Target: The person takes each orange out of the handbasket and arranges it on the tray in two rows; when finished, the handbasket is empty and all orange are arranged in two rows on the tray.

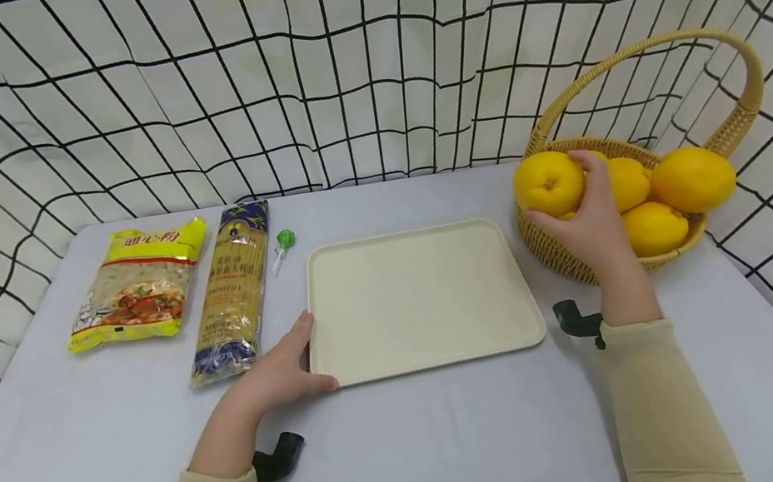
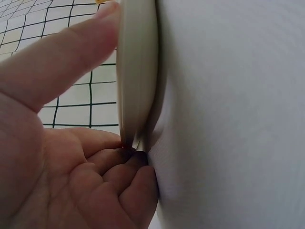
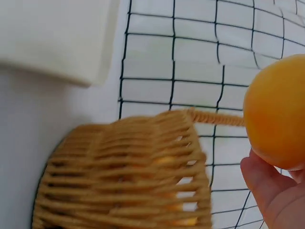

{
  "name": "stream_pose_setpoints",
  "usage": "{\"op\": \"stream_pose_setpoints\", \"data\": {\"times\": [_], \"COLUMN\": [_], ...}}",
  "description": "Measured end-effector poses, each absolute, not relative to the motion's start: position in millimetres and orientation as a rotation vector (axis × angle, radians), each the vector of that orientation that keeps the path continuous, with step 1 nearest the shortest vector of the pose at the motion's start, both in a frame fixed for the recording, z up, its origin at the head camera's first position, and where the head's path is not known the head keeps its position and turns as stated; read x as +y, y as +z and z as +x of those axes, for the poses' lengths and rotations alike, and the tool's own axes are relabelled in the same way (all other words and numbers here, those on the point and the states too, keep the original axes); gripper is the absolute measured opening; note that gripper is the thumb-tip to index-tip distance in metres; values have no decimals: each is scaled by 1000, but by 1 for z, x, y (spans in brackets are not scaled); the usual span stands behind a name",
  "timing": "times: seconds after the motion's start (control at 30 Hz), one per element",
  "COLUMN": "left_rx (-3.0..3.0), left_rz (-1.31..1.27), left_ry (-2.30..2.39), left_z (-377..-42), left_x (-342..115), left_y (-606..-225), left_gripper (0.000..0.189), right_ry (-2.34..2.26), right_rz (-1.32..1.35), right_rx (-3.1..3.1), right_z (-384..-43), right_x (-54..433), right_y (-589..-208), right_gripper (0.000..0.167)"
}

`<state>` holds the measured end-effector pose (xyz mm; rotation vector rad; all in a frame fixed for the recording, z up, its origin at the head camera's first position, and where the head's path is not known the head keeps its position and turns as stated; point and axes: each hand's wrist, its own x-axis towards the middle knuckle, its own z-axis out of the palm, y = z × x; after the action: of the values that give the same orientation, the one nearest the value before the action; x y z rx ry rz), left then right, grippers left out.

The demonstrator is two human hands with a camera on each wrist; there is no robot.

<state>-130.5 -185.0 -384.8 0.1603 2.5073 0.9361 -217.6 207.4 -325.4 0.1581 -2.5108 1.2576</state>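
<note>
My right hand [image 1: 592, 221] grips a yellow lemon [image 1: 548, 183] at the left rim of a wicker basket [image 1: 555, 252]. In the right wrist view the lemon [image 3: 276, 112] sits above the level of the basket's woven side [image 3: 124, 176], with thumb and fingertips against it. Several more lemons [image 1: 691, 180] fill the basket. My left hand [image 1: 275, 381] holds the near left corner of a cream rectangular tray [image 1: 418, 299] that lies on the table. The left wrist view has the thumb on one side of the tray's rim [image 2: 138, 71] and curled fingers by its lower edge.
Left of the tray lie a spaghetti pack [image 1: 231, 291], a yellow-edged food bag [image 1: 139, 284] and a green lollipop [image 1: 285, 240]. A tall arched handle [image 1: 659, 42] rises over the basket. Black wire mesh [image 1: 333, 72] surrounds the back and sides of the white-covered table [image 1: 428, 453].
</note>
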Motion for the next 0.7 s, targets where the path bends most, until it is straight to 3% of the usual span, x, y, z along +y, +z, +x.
{"op": "stream_pose_setpoints", "data": {"times": [0.37, 0.7], "left_rx": [2523, 2518], "left_rz": [175, 175], "left_ry": [925, 929], "left_z": [-133, -131], "left_x": [-185, -186], "left_y": [-385, -388], "left_gripper": [106, 106], "right_ry": [1245, 1354], "right_rz": [374, 508], "right_rx": [-2419, -2536], "right_z": [-219, -219], "right_x": [173, 112], "right_y": [-324, -331], "right_gripper": [69, 79]}}
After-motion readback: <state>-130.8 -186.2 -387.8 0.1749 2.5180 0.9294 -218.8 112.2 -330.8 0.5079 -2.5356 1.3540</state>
